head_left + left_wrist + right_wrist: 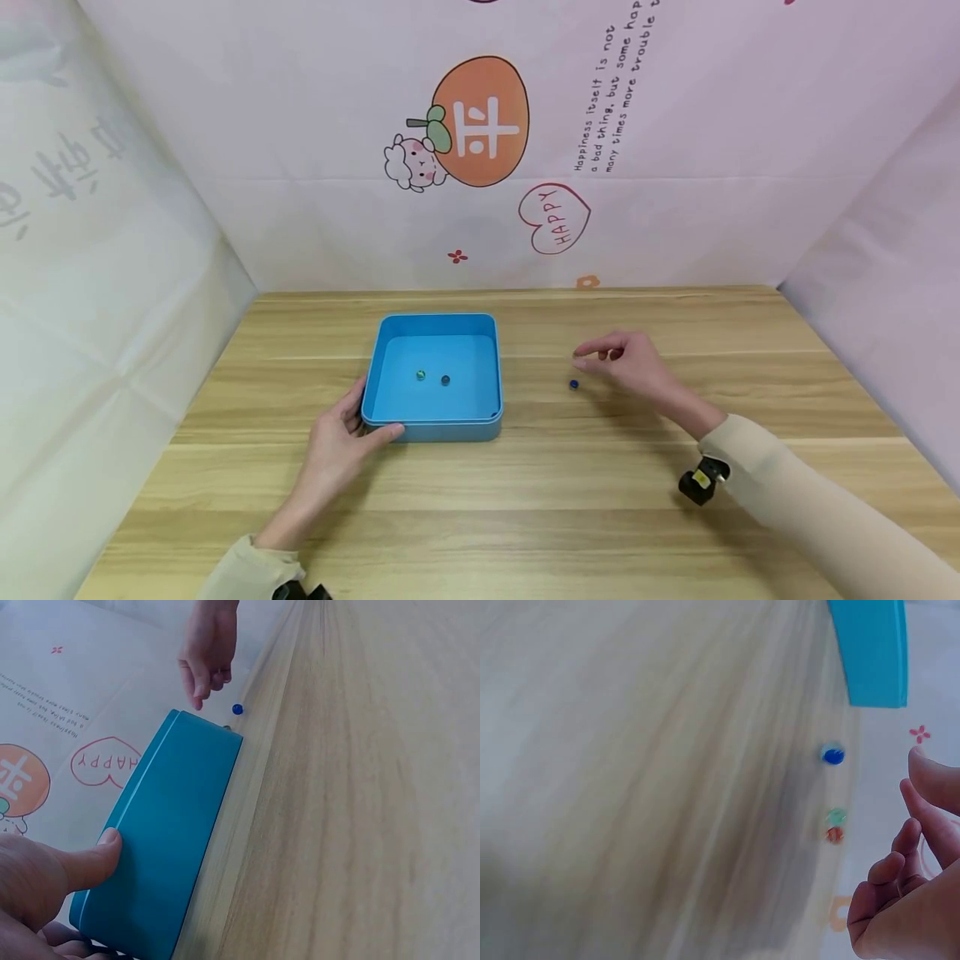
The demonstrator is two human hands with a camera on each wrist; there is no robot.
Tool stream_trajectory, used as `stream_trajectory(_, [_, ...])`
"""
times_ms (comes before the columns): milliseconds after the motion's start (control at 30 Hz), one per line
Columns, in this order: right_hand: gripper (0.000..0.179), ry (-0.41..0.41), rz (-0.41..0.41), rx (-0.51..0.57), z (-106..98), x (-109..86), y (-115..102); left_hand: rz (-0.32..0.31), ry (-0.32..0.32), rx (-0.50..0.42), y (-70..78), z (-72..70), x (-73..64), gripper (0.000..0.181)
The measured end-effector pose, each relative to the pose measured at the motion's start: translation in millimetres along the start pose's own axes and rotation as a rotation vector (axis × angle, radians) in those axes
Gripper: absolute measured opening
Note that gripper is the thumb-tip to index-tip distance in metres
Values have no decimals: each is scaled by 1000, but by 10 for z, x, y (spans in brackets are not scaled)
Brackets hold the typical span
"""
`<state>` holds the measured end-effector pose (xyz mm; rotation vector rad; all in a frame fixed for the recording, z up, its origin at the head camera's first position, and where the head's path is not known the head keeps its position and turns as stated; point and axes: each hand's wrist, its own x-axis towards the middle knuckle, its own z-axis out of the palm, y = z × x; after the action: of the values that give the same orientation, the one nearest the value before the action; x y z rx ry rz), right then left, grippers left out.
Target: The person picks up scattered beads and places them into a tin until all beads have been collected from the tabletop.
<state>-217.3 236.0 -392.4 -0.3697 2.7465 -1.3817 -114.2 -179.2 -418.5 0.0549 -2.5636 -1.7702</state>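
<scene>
A shallow blue square box [441, 430] stands on the wooden table. My left hand [337, 446] grips its near left corner, thumb on the front wall and fingers along the left side. Inside the box lie a greenish marble [421, 375] and a dark grey marble [446, 380]. To the right of the box, my right hand [630, 367] hovers with thumb and index finger apart and the other fingers bent. A dark blue marble [573, 384] sits just below its fingertips. Close by, a green marble [836, 816] and an orange marble [835, 835] show in the right wrist view.
The wooden table [480, 517] meets a printed white back sheet [315, 208] along its far edge. White sheets also enclose the left side [97, 333] and the right side [885, 233]. A small dark spot [494, 414] shows at the box's near right inner corner.
</scene>
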Motion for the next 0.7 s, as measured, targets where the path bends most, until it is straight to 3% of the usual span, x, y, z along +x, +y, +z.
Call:
stream_trajectory(233, [29,-70,83,1,-5,-61,155,2,-1,1,18,6,-1,95])
stream_trajectory(700, [24,-91,7,-65,75,-94,226,-11,-4,-5,-3,-5,10,96])
